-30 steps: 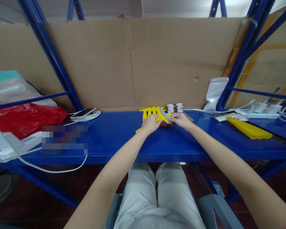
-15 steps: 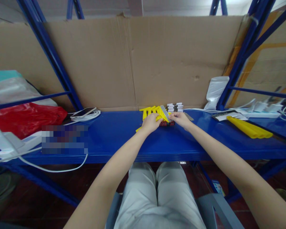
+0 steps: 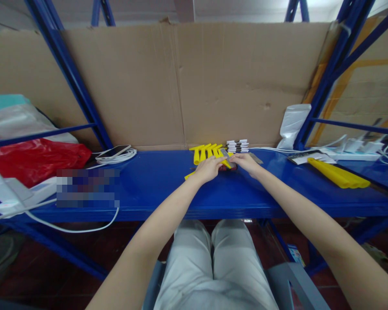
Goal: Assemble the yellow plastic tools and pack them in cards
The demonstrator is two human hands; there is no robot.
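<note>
Between both hands is a yellow scraper (image 3: 226, 164) with a flat silver blade, tilted above the blue tabletop. My left hand (image 3: 209, 168) is closed around its yellow part. At the blade side, the fingers of my right hand (image 3: 246, 163) pinch the silver edge. Just behind my left hand, several yellow scraper handles (image 3: 203, 154) lie in a row. A single yellow piece (image 3: 189, 175) pokes out left of that hand. Under the scraper, a dark red item (image 3: 234, 167) is mostly hidden. White packets with black bands (image 3: 237, 146) are stacked behind my right hand, near a grey flat plate (image 3: 256, 159).
A cardboard sheet (image 3: 132, 86) walls off the back of the blue table (image 3: 155, 185). To the right lie larger yellow pieces (image 3: 339, 174) and a white power strip (image 3: 352, 153). A red bag (image 3: 39, 159) and coiled white cable (image 3: 116, 156) occupy the left.
The scraper has tipped lower and flatter between my hands, exposing more of the yellow row behind. My left hand has shifted slightly right and its fingers reach further along the scraper.
</note>
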